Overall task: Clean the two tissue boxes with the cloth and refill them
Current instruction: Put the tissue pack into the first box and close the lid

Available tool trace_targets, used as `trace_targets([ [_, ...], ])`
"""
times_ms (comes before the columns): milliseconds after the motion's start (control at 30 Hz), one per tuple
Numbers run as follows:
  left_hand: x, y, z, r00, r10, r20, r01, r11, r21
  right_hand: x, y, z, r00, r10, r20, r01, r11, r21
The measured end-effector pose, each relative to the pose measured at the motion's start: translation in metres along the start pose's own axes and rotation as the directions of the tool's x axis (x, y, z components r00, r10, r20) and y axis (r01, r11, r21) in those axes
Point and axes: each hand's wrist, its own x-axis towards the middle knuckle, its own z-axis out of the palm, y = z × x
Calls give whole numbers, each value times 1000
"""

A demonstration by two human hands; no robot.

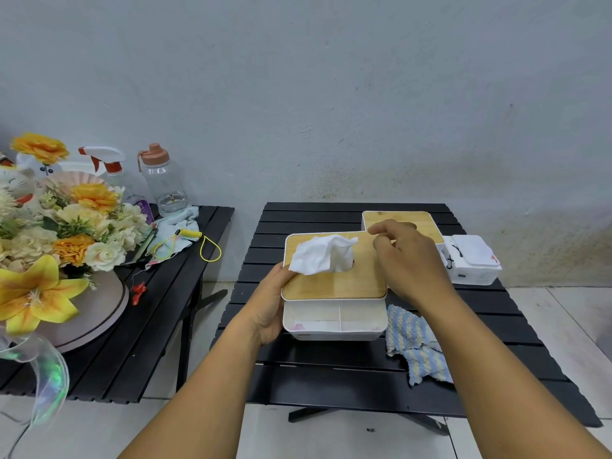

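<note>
On the black bench (331, 366) the near tissue box (334, 326) is clasped at its left side by the left grip (271, 306); the far tissue box (427, 223) is set behind. The right grip (407, 263) is held loosely curled, empty, above the lid (347, 283). The cloth (414, 339) is laid just beside, right.

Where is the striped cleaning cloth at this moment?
In the head view, the striped cloth lies crumpled on the black table, right of the near tissue box, beneath the person's right forearm.
</note>
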Motion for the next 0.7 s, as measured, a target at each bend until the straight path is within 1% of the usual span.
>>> trace_targets([
  [167, 0, 2, 0, 999, -15, -30, 14, 999, -34, -1, 20, 6, 990, 114, 78, -116, 993, 26],
  [233, -1, 3, -1, 999, -16, -29, 15, 1000, -22, -3, 26, 8, 971, 181, 157, -200, 973, 118],
  [300, -2, 2, -1, 999, -14, -30, 14, 1000, 5, -3, 33, 13, 935, 242, 259, -306, 919, 248],
  [400, -5, 6, -2, 1000, 3, -23, -1, 998, 57, -4, 40, 22, 884, 257, 390, -396, 855, 334],
  [467, -7, 9, -3, 1000, 11, -29, -8, 994, 106, -5, 43, 27, 869, 230, 437, -406, 837, 367],
  [567, -7, 10, -6, 994, -2, -106, 18, 989, 148, -8, 40, 33, 867, 202, 456, -403, 822, 401],
  [700, 0, 8, -13, 970, -3, -243, 41, 988, 149, -8, 32, 43, 888, 228, 398, -402, 806, 434],
])
